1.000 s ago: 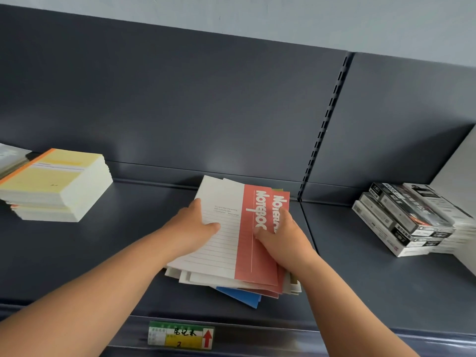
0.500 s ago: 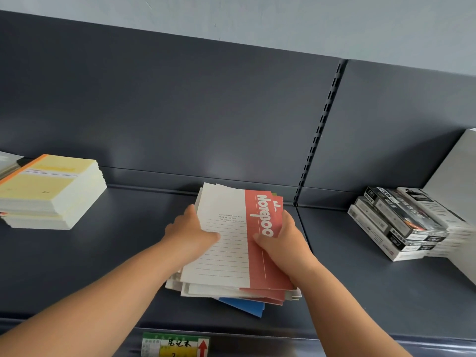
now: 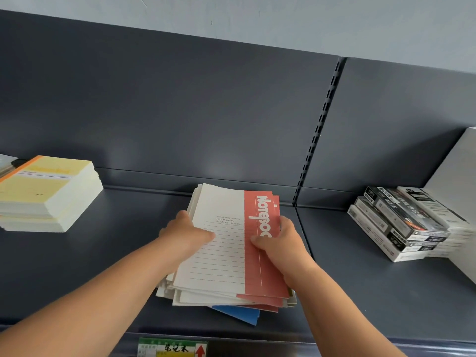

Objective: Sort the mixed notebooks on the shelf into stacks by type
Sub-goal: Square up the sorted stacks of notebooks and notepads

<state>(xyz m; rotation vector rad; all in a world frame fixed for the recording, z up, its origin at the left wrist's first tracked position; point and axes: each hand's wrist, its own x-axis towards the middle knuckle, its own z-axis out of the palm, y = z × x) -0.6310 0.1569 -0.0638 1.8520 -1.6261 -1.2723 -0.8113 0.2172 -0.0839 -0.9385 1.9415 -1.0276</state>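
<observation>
At the left of the shelf point(image 3: 77, 266) a squared stack of yellow notebooks point(image 3: 43, 191) lies well apart from the mixed pile point(image 3: 206, 297) in the middle, which the left hand point(image 3: 186, 231) and right hand point(image 3: 280, 243) grip by its side edges, thumbs on the top cover point(image 3: 221, 253), fingers hidden beneath. Squaring or lifting this fanned pile seems the step, so squeeze both sides evenly and keep it level, lest the blue notebook point(image 3: 239, 314) at the bottom slide out. The cover's red strip point(image 3: 260, 269) reads "Notebook", the tag point(image 3: 172, 349) on the shelf's front lip shows handwritten Chinese characters and a red arrow, and the boxes point(image 3: 401, 222) at right are illegible.
</observation>
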